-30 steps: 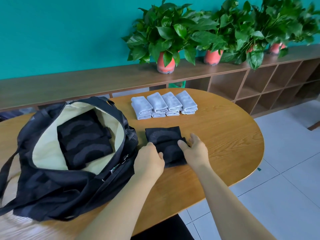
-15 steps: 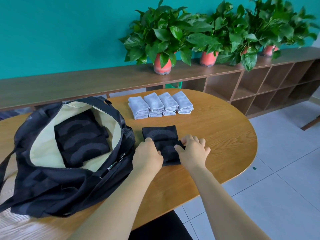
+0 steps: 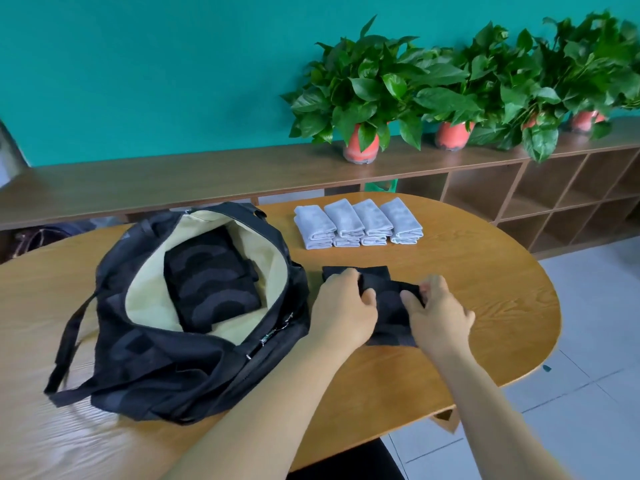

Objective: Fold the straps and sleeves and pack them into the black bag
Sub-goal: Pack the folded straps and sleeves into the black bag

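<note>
A black bag (image 3: 166, 372) with a cream lining lies open on the left of the wooden table (image 3: 485, 306). Folded black patterned cloth (image 3: 211, 285) lies inside it. To the right of the bag, a black patterned sleeve (image 3: 389, 306) lies folded on the table. My left hand (image 3: 341, 308) grips its left edge, thumb over the cloth. My right hand (image 3: 438, 315) pinches its right edge between thumb and fingers. Several folded grey cloths (image 3: 358, 225) sit in a row behind the sleeve.
A long wooden shelf (image 3: 207, 174) runs behind the table under a teal wall, with potted plants (image 3: 360, 98) on top and open cubbies (image 3: 568, 188) at the right. The table's rounded edge drops to a tiled floor (image 3: 588, 393) on the right.
Both hands have closed in on the black sleeve and now take hold of its two side edges. The view has shifted to the left.
</note>
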`<state>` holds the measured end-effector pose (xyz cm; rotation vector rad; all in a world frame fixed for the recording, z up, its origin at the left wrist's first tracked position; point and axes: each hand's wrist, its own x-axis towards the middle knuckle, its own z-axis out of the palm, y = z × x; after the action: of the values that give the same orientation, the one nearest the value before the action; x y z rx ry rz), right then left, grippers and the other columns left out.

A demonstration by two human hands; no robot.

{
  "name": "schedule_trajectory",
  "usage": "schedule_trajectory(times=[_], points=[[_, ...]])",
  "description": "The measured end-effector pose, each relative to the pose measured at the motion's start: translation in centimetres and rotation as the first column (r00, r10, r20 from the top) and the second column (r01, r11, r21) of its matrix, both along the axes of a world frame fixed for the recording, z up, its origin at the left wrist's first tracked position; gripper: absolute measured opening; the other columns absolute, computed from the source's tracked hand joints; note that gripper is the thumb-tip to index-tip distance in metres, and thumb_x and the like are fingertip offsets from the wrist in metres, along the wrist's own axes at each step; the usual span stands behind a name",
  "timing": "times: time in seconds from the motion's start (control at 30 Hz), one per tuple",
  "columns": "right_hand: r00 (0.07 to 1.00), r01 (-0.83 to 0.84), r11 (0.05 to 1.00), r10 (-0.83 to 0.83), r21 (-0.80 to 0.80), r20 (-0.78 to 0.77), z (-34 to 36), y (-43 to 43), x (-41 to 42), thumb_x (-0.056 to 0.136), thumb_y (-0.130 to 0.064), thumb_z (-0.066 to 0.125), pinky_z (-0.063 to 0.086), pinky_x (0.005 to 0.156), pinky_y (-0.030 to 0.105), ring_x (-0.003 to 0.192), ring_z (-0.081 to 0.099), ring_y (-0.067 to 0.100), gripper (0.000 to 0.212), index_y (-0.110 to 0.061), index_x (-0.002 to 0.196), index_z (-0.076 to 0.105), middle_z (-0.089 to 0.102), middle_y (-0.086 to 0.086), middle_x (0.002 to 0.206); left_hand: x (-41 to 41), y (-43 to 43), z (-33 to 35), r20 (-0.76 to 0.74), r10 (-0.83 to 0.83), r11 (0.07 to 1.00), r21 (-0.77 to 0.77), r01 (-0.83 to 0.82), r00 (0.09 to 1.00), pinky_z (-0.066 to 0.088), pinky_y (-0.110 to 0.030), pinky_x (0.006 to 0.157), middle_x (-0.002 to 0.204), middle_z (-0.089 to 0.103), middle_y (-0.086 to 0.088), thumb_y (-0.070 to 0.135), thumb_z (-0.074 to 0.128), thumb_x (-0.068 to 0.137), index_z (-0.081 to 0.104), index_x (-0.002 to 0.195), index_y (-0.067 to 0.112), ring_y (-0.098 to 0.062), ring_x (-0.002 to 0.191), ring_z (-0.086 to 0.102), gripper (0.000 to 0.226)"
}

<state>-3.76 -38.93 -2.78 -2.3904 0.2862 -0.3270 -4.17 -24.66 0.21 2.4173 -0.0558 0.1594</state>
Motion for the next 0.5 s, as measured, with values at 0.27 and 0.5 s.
schedule_trajectory(times=[0.27,0.5], points=[[0.968,-0.236,0.970,0.241,-0.063,0.071,6.7,7.8,0.3,0.093,-0.031,0.057,0.032,0.088,0.038,0.077,0.049,0.019,0.017,-0.024,0.087,0.043,0.054,-0.008,0.076,-1.5,11.3,5.8,-0.081,0.027,0.989,-0.143,-0.038,0.996,0.042,-0.023,0.063,0.080,0.057,0.004,0.017,0.056,0.092,0.051,0.113,0.026,-0.012,0.076,0.058,0.023],[0.870,-0.432,0.797,0.492,-0.422,0.038,6.4,19.3,2.3,0.097,-0.034,0.051,0.033,0.087,0.035,0.093,0.057,0.024,0.019,-0.019,0.102,0.042,0.064,0.001,0.091,-1.5,22.0,5.1,-0.244,0.173,0.984,0.008,-0.176,0.954,0.052,-0.040,0.083,0.090,0.056,-0.006,0.011,0.059,0.092,0.045,0.114,0.021,-0.024,0.086,0.060,0.028]])
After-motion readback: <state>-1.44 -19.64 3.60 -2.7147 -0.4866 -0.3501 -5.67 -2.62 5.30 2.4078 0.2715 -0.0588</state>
